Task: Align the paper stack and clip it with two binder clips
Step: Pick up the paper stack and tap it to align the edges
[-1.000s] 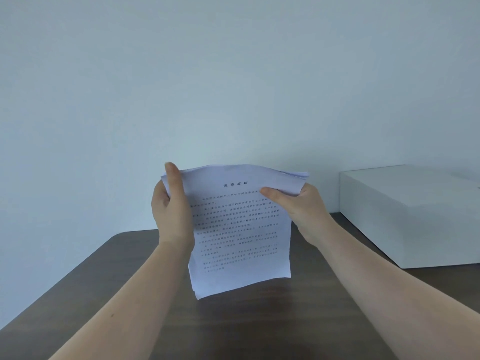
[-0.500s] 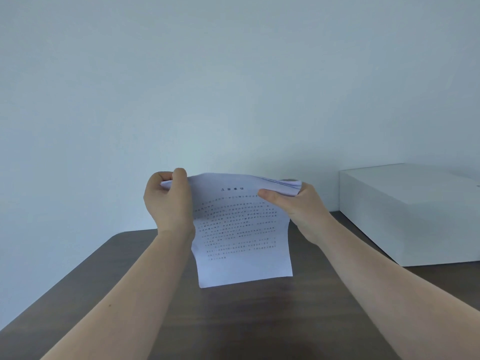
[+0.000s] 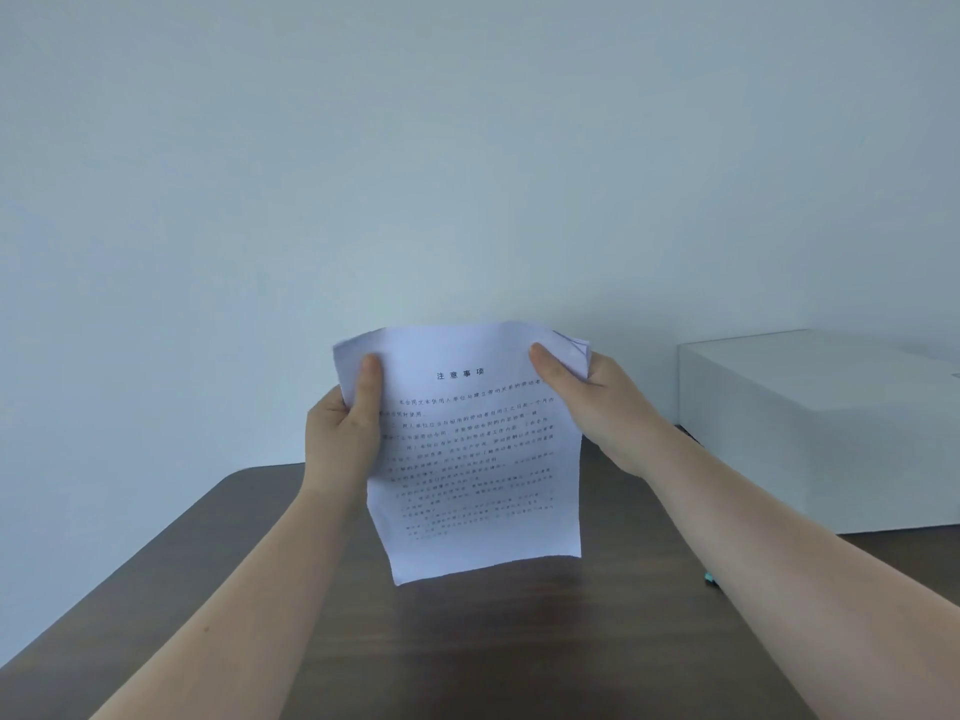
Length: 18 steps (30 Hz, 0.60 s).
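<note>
I hold a paper stack (image 3: 467, 459) of white printed sheets upright above the dark table. Its bottom edge hangs near the tabletop; whether it touches, I cannot tell. My left hand (image 3: 343, 433) grips the stack's upper left side, thumb on the front page. My right hand (image 3: 597, 402) grips the upper right corner, where the sheets fan apart slightly. A small teal object (image 3: 709, 577), possibly a binder clip, peeks out from behind my right forearm.
A white box (image 3: 821, 428) stands on the dark brown table (image 3: 493, 641) at the right, against the pale wall. The table's left edge runs diagonally toward me.
The stack has been raised and straightened, with its top edge higher. My left thumb now lies flat on the front page instead of curling over the top edge.
</note>
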Each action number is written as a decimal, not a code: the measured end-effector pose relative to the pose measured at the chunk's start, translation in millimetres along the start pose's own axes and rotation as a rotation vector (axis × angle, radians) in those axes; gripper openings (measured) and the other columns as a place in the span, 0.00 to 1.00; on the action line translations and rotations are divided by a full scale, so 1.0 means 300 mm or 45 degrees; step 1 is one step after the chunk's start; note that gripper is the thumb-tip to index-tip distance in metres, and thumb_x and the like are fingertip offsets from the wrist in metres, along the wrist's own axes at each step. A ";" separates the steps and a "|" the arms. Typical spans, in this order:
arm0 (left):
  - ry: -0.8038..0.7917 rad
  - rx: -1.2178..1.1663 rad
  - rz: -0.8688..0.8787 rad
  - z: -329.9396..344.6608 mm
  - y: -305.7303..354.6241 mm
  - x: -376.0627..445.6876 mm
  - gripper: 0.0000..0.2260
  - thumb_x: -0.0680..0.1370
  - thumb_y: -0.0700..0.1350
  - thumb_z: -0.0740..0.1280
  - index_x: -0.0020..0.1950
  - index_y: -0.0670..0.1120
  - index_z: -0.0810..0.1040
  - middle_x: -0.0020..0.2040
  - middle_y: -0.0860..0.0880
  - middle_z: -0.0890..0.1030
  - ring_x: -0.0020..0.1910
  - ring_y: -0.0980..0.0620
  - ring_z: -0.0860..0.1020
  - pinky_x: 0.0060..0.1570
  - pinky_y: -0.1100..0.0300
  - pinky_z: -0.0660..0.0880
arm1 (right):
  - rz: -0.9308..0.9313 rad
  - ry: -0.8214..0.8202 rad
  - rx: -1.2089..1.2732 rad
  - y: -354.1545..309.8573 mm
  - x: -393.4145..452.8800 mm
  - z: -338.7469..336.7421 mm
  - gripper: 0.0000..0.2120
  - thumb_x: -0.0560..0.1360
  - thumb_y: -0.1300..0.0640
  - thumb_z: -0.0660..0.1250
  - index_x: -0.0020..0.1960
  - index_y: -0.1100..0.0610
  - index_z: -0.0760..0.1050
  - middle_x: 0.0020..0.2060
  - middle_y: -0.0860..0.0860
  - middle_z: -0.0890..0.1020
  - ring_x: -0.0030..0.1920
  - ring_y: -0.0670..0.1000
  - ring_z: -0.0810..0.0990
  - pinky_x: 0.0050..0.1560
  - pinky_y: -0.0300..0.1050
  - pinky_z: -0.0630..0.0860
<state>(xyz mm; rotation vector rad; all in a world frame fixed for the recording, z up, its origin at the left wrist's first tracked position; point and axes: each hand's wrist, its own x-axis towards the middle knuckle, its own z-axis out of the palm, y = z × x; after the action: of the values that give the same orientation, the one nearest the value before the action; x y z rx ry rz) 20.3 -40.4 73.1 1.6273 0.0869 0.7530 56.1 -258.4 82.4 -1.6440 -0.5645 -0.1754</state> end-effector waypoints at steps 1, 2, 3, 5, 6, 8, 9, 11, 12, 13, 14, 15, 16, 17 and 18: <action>-0.021 -0.029 -0.028 -0.005 0.003 0.006 0.23 0.74 0.65 0.62 0.35 0.47 0.63 0.36 0.47 0.66 0.36 0.50 0.66 0.36 0.57 0.63 | 0.005 -0.023 -0.015 -0.006 0.002 -0.003 0.19 0.69 0.33 0.63 0.52 0.43 0.80 0.59 0.64 0.78 0.61 0.66 0.75 0.65 0.67 0.70; -0.043 -0.059 -0.051 -0.009 0.010 0.012 0.23 0.73 0.67 0.63 0.38 0.46 0.67 0.39 0.47 0.68 0.38 0.50 0.68 0.39 0.55 0.66 | 0.002 -0.027 -0.022 -0.012 0.004 -0.007 0.17 0.72 0.35 0.62 0.52 0.42 0.80 0.58 0.62 0.80 0.61 0.65 0.77 0.65 0.66 0.71; -0.059 -0.080 -0.065 -0.012 0.020 0.018 0.24 0.71 0.68 0.63 0.40 0.47 0.70 0.41 0.48 0.70 0.40 0.50 0.70 0.42 0.53 0.68 | -0.008 -0.012 -0.023 -0.019 0.009 -0.011 0.14 0.74 0.37 0.61 0.52 0.42 0.80 0.57 0.58 0.83 0.59 0.61 0.80 0.64 0.64 0.73; -0.068 -0.081 -0.070 -0.014 0.047 0.027 0.24 0.70 0.69 0.63 0.42 0.48 0.71 0.42 0.48 0.72 0.41 0.49 0.71 0.44 0.52 0.69 | -0.020 0.062 -0.025 -0.029 0.022 -0.014 0.12 0.77 0.42 0.61 0.54 0.45 0.79 0.54 0.53 0.84 0.57 0.56 0.82 0.63 0.61 0.75; -0.080 -0.066 -0.074 -0.016 0.062 0.034 0.24 0.71 0.69 0.63 0.42 0.47 0.71 0.42 0.48 0.73 0.40 0.49 0.72 0.44 0.52 0.70 | -0.008 0.097 -0.024 -0.031 0.030 -0.015 0.13 0.78 0.42 0.60 0.55 0.47 0.79 0.54 0.53 0.84 0.56 0.56 0.82 0.62 0.61 0.76; -0.171 -0.031 -0.146 -0.022 0.095 0.044 0.23 0.73 0.65 0.64 0.44 0.43 0.76 0.41 0.47 0.80 0.41 0.49 0.79 0.46 0.54 0.75 | 0.055 0.104 -0.016 -0.032 0.048 -0.020 0.16 0.78 0.43 0.60 0.58 0.50 0.78 0.56 0.55 0.84 0.56 0.58 0.82 0.61 0.62 0.76; -0.263 -0.054 -0.225 -0.029 0.107 0.049 0.22 0.74 0.62 0.66 0.47 0.43 0.80 0.45 0.49 0.85 0.43 0.48 0.83 0.48 0.53 0.78 | 0.114 0.073 0.002 -0.030 0.054 -0.026 0.17 0.79 0.44 0.59 0.60 0.52 0.77 0.57 0.55 0.83 0.57 0.58 0.81 0.62 0.61 0.75; -0.442 -0.146 -0.404 -0.053 0.109 0.056 0.18 0.75 0.55 0.69 0.55 0.42 0.82 0.52 0.44 0.86 0.49 0.44 0.85 0.54 0.46 0.79 | 0.264 -0.017 0.087 -0.020 0.061 -0.040 0.18 0.80 0.48 0.59 0.64 0.55 0.75 0.59 0.54 0.82 0.59 0.58 0.80 0.64 0.59 0.74; -0.483 -0.189 -0.483 -0.065 0.095 0.054 0.18 0.75 0.53 0.69 0.57 0.41 0.82 0.53 0.42 0.86 0.51 0.42 0.85 0.56 0.44 0.78 | 0.335 -0.053 0.138 -0.010 0.060 -0.044 0.17 0.80 0.50 0.60 0.65 0.57 0.75 0.59 0.55 0.81 0.59 0.58 0.80 0.64 0.59 0.74; -0.490 -0.229 -0.555 -0.074 0.072 0.049 0.18 0.76 0.51 0.69 0.59 0.40 0.81 0.54 0.40 0.85 0.53 0.41 0.84 0.57 0.43 0.77 | 0.394 -0.076 0.181 0.003 0.057 -0.044 0.16 0.80 0.52 0.60 0.65 0.57 0.75 0.60 0.55 0.81 0.59 0.58 0.81 0.63 0.59 0.74; -0.473 -0.257 -0.611 -0.080 0.046 0.042 0.18 0.76 0.50 0.69 0.60 0.40 0.81 0.56 0.39 0.84 0.54 0.39 0.83 0.59 0.41 0.76 | 0.442 -0.091 0.222 0.018 0.051 -0.042 0.16 0.80 0.53 0.60 0.65 0.57 0.75 0.59 0.55 0.81 0.59 0.58 0.81 0.63 0.59 0.74; -0.449 -0.279 -0.650 -0.081 0.021 0.029 0.19 0.76 0.50 0.69 0.61 0.39 0.80 0.57 0.38 0.84 0.55 0.38 0.83 0.60 0.39 0.75 | 0.486 -0.105 0.266 0.035 0.044 -0.038 0.15 0.80 0.53 0.61 0.64 0.57 0.76 0.59 0.55 0.82 0.59 0.58 0.81 0.63 0.60 0.74; -0.426 -0.300 -0.671 -0.081 -0.002 0.018 0.19 0.76 0.50 0.69 0.61 0.39 0.80 0.57 0.38 0.83 0.55 0.37 0.82 0.60 0.38 0.74 | 0.528 -0.122 0.300 0.052 0.038 -0.031 0.15 0.80 0.53 0.62 0.64 0.56 0.76 0.60 0.55 0.82 0.59 0.59 0.81 0.64 0.60 0.73; -0.408 -0.316 -0.684 -0.076 -0.015 0.005 0.18 0.76 0.49 0.69 0.61 0.39 0.80 0.57 0.38 0.83 0.55 0.37 0.82 0.61 0.37 0.74 | 0.566 -0.143 0.314 0.066 0.030 -0.024 0.16 0.79 0.52 0.64 0.64 0.55 0.76 0.60 0.54 0.81 0.60 0.59 0.80 0.65 0.61 0.73; -0.392 -0.318 -0.693 -0.076 -0.025 -0.005 0.17 0.77 0.49 0.68 0.60 0.38 0.80 0.56 0.37 0.83 0.55 0.37 0.82 0.60 0.37 0.74 | 0.605 -0.163 0.306 0.079 0.022 -0.016 0.17 0.78 0.52 0.65 0.65 0.54 0.75 0.61 0.54 0.80 0.62 0.58 0.79 0.66 0.61 0.72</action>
<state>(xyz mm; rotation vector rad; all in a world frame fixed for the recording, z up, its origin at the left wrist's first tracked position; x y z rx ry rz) 10.1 -20.0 66.0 1.3712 0.1969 0.0880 73.6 -262.7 65.0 -1.5141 -0.2641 0.3368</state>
